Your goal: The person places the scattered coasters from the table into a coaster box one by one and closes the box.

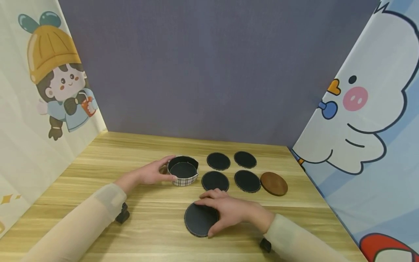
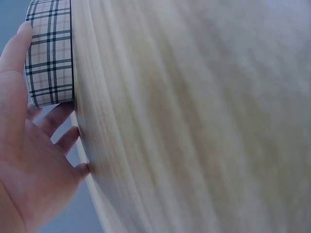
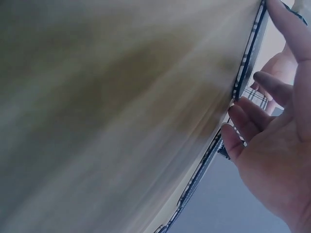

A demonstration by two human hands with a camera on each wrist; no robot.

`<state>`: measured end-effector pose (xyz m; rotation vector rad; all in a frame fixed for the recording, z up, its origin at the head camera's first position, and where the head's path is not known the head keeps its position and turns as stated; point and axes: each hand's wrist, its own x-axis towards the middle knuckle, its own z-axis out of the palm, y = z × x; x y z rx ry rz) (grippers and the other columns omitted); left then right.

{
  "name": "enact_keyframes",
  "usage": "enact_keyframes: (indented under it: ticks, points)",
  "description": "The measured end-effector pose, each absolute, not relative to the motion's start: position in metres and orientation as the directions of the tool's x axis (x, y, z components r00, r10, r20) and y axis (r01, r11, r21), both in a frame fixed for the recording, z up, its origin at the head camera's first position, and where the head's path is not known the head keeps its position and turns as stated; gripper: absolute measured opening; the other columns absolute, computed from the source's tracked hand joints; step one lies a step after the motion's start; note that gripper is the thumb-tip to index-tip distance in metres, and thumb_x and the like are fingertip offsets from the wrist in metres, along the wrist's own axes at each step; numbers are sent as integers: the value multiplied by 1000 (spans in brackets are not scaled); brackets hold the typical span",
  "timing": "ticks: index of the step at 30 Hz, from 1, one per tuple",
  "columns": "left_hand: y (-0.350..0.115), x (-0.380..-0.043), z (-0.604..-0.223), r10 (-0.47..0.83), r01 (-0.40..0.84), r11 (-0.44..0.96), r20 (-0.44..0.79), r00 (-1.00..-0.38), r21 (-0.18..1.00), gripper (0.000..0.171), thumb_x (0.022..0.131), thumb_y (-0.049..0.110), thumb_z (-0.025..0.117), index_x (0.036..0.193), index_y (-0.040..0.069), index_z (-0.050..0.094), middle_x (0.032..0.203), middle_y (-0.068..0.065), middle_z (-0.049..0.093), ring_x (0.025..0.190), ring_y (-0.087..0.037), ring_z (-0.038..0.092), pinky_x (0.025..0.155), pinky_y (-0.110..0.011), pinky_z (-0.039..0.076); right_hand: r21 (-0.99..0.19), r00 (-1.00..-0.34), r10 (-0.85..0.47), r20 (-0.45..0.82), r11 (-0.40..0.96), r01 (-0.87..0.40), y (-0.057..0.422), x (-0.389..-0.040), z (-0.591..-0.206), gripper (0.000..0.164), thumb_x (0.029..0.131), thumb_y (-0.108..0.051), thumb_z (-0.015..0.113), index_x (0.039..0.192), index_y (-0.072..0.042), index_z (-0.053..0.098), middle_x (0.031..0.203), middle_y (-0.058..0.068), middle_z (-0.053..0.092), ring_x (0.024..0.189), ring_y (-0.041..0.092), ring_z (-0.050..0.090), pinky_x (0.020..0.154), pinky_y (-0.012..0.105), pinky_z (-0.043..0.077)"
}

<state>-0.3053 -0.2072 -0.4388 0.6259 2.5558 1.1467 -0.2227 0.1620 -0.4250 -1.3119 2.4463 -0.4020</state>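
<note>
A round holder (image 1: 184, 181) with a plaid outer wall and dark inside stands on the table, a notch in its rim facing right. My left hand (image 1: 152, 173) grips its left side; the left wrist view shows the thumb on the plaid wall (image 2: 51, 53) and fingers behind it. Nearer the front, my right hand (image 1: 234, 209) holds a round black coaster (image 1: 200, 220) by its edge, index finger at the far side and thumb at the near side. In the right wrist view, the coaster's checked edge (image 3: 250, 53) runs along the thumb.
Behind the right hand, several more black coasters (image 1: 247, 181) lie flat in two rows. A brown wooden disc (image 1: 274, 183) lies at their right. A grey panel (image 1: 203, 72) closes off the back of the wooden table (image 1: 147, 225), with printed cloths at both sides.
</note>
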Motion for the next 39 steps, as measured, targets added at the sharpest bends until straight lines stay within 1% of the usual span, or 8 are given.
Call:
enact_keyframes:
  ticks: [10,13,18,22,25,29,33,39]
  points:
    - [-207,-305,-438,486,267,593,-73,-871,760,108,100,51,80,177,15,15,171,-30,41,157,-52,43,126,-67,41,-386,-504,-847,-171,528,-756,156,-224,-425,100,83,-60,93,167,-32,47,161,-7,46,140,9,41,117,38,41]
    - [-207,-305,-438,487,270,593,-70,-871,759,107,100,50,80,177,14,15,170,-30,43,157,-52,44,125,-66,43,-381,-501,-849,-170,525,-761,155,-224,-425,101,82,-60,93,167,-32,47,160,-8,47,139,8,41,116,38,41]
    - [-207,-304,-437,484,277,601,-65,-873,750,108,99,50,81,177,14,16,169,-29,46,156,-52,44,126,-68,40,-383,-502,-847,-176,529,-757,154,-223,-424,100,82,-57,94,167,-31,48,159,-8,46,138,7,40,117,41,41]
    - [-206,-304,-437,479,276,607,-65,-875,745,108,99,51,81,177,14,16,168,-29,47,155,-52,45,127,-68,40,-387,-504,-847,-170,528,-756,154,-223,-424,99,81,-56,94,165,-30,49,157,-8,47,137,7,41,115,36,41]
    - [-206,-305,-438,476,278,613,-64,-877,740,108,98,52,81,177,15,17,168,-29,46,156,-52,44,128,-69,36,-385,-503,-849,-163,524,-760,154,-223,-426,98,81,-56,94,164,-30,50,155,-8,47,135,7,41,113,32,42]
    - [-206,-306,-439,478,280,615,-65,-876,738,108,99,53,81,177,15,17,170,-30,44,158,-53,42,130,-70,33,-377,-500,-851,-159,521,-766,154,-225,-426,97,81,-56,94,163,-28,51,153,-7,48,135,8,41,113,33,42]
    - [-207,-307,-439,478,276,613,-69,-875,740,108,99,53,80,177,16,16,171,-30,42,158,-53,40,130,-70,33,-370,-499,-852,-161,520,-770,153,-225,-426,98,81,-56,94,164,-28,50,153,-7,48,135,8,41,114,34,42]
    - [-207,-306,-440,477,281,617,-64,-877,735,108,99,53,80,177,15,16,171,-29,43,159,-53,40,129,-69,34,-383,-503,-851,-150,519,-764,155,-224,-425,100,79,-54,94,165,-28,49,152,-7,46,135,8,40,113,31,41]
